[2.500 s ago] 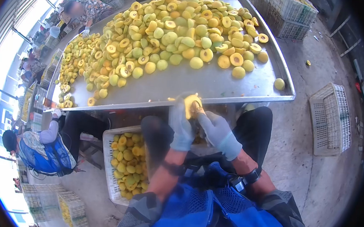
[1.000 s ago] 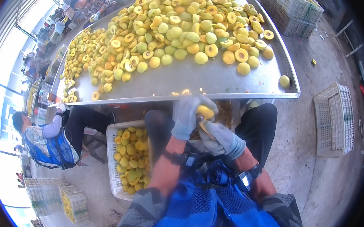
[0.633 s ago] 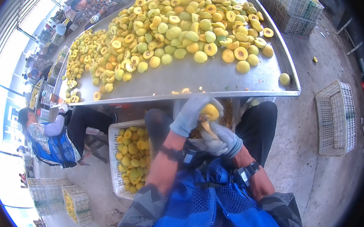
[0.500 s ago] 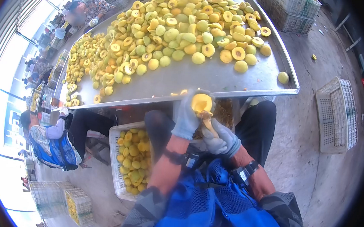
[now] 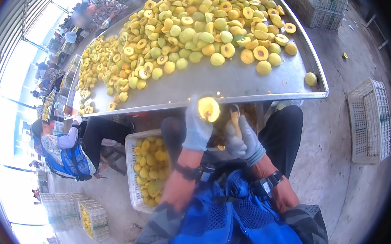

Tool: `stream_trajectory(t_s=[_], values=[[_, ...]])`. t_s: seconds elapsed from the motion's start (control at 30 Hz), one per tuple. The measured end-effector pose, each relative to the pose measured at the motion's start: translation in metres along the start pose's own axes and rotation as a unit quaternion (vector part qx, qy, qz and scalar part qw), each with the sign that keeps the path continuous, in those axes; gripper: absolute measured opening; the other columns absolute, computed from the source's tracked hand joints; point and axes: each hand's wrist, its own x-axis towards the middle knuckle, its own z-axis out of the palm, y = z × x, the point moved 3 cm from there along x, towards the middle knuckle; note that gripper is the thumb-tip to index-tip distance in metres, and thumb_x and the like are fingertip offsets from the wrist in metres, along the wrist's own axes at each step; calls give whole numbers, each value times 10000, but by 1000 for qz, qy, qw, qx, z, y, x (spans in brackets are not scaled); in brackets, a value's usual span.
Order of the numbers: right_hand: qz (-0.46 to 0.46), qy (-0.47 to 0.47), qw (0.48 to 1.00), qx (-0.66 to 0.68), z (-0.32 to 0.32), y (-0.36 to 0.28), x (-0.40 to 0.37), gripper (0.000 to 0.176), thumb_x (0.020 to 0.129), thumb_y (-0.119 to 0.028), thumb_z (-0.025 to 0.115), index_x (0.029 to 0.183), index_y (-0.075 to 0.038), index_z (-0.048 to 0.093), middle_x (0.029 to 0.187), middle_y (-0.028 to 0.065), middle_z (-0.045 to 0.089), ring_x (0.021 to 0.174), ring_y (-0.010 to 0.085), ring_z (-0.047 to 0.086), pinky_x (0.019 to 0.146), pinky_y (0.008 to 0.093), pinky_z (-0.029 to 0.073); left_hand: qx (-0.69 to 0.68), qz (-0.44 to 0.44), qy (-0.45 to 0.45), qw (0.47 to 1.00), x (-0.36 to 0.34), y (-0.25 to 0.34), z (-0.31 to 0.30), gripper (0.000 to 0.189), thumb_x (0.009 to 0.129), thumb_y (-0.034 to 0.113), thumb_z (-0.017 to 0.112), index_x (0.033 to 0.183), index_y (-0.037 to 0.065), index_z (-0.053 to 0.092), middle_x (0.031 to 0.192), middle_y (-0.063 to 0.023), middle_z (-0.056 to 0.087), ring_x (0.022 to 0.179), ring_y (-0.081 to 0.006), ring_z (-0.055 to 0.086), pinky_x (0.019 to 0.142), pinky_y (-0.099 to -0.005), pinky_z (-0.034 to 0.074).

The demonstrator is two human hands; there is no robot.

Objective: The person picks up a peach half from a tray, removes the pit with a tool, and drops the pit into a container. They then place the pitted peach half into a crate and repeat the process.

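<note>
Tool [image 5: 236, 122] now drawn clear of fruit half [image 5: 208, 109]; right hand [image 5: 247, 143] clasps it, left hand [image 5: 197, 130] cradles the half, presumably keeping its cut side exposed.

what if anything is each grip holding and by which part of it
The left grip holds a cut fruit by its outer side, cut face showing; the right grip holds a tool by its handle, metal end free.

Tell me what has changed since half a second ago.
The right hand has drawn the tool off the fruit half toward the right, leaving them apart. Neither was let go: the left hand still holds the half. The fruit pile and the lone fruit on the tray look unchanged.
</note>
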Motion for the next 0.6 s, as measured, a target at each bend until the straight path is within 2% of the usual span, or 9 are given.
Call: stream_trajectory(t_s=[0.07,0.13,0.2,0.23,0.33,0.37,0.47,0.53,0.6], values=[[-46,81,995,-47,-1,-11,7,548,1048,-620,407,998,-107,593,607,-21,388,388,79,261,346,226,238,-236,-126,27,963,1,9,2,299,1067,196,447,1193,-24,606,1122,-141,697,1020,-228,694,896,-310,577],[-126,157,947,-249,22,-22,7,330,1043,-407,564,1081,-86,631,653,0,477,460,73,388,414,226,319,-152,-113,35,981,4,4,-1,467,1104,347,347,1206,-21,615,1078,-119,689,981,-208,685,896,-324,584],[-160,227,857,-435,40,-28,6,252,1007,-265,642,1148,-56,653,718,22,574,537,93,516,485,245,428,-144,-127,46,980,3,2,2,573,1118,443,300,1206,-20,625,1050,-105,687,953,-195,681,894,-326,582],[-242,193,777,-549,49,-32,10,363,919,-157,690,1253,-19,651,899,80,708,785,146,673,707,304,544,-178,-146,54,972,2,4,7,591,1114,463,303,1199,-22,631,1044,-102,689,945,-193,681,891,-321,578],[-260,204,698,-635,55,-25,20,427,895,-192,721,1274,-9,647,1039,119,741,942,178,699,851,345,550,-143,-132,54,979,0,0,19,638,1108,504,307,1157,-27,657,1020,-94,696,928,-176,672,879,-301,560],[-272,220,671,-654,56,-22,23,446,889,-208,724,1287,-23,642,1068,167,739,944,194,708,847,355,552,-109,-114,51,986,-1,-3,20,653,1106,515,307,1139,-29,667,1011,-91,698,923,-168,668,874,-294,554],[-231,248,645,-685,52,-23,23,407,910,-184,694,1280,-19,652,963,118,734,861,175,700,774,326,552,-104,-113,33,988,-3,-19,12,442,1093,336,417,1173,-41,636,1056,-117,699,944,-170,665,900,-313,537],[-149,214,805,-533,61,-25,17,379,922,-163,670,1271,-16,657,875,72,703,773,144,673,696,297,535,-57,-107,22,992,-4,-15,11,434,1089,329,430,1144,-43,646,1004,-97,694,929,-158,655,883,-305,532],[-90,165,902,-388,59,-26,12,348,930,-140,650,1254,-14,662,818,33,670,701,113,640,630,271,513,-22,-106,28,994,-6,-13,10,413,1082,319,453,1102,-39,658,953,-77,685,901,-147,649,840,-298,533]])
